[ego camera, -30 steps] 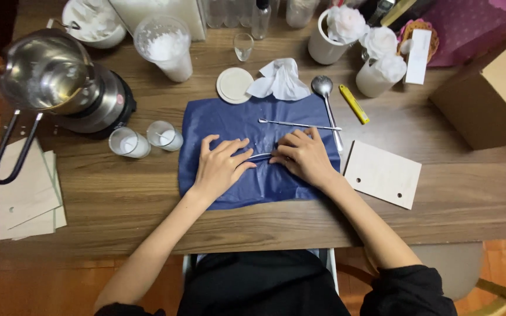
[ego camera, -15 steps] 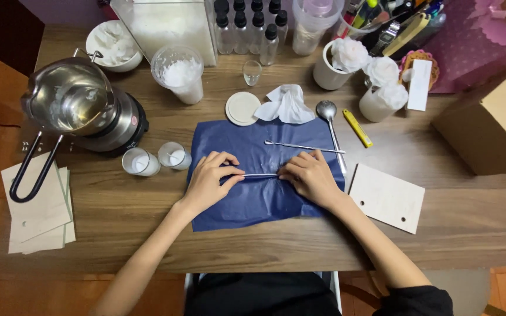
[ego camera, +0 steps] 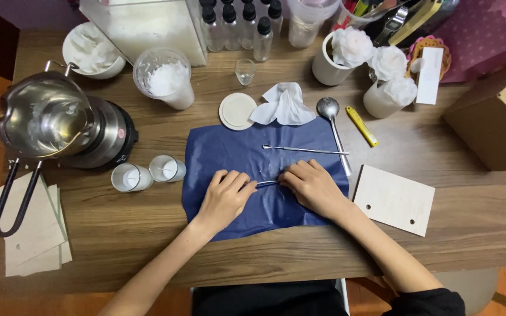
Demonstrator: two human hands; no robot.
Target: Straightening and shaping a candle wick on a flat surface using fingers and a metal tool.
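- At the left edge of the frame a steel pouring pot (ego camera: 45, 120) sits on a dark round heater; its long handle runs down toward a stack of pale cards (ego camera: 30, 231) in the lower left.
- Just right of the heater, two small glass candle cups (ego camera: 147, 174) stand side by side on the wooden table (ego camera: 475, 228).
- The left hand (ego camera: 225, 199) lies palm down on the blue cloth (ego camera: 235, 149) at frame centre, fingers curled and close together, the tips meeting one end of a thin metal tool (ego camera: 267, 183).
- That tool lies flat on the cloth between the two hands, only a short silver stretch showing. It looks light, stiff, smooth and apt to slip or roll; the ends, pinched from both sides, look like the surest hold.
- The right hand (ego camera: 313, 188) rests just right of it, fingers bunched over the tool's other end; whether they pinch it or only press on it, I cannot tell.
- Above the hands a second slim rod (ego camera: 306, 150) lies across the cloth, with a steel spoon (ego camera: 334, 126) at the cloth's right edge.
- The cloth looks soft and thin, creased, likely to bunch under a push.
- Lower right, a pale board with two holes (ego camera: 395, 199) lies apart from the cloth.
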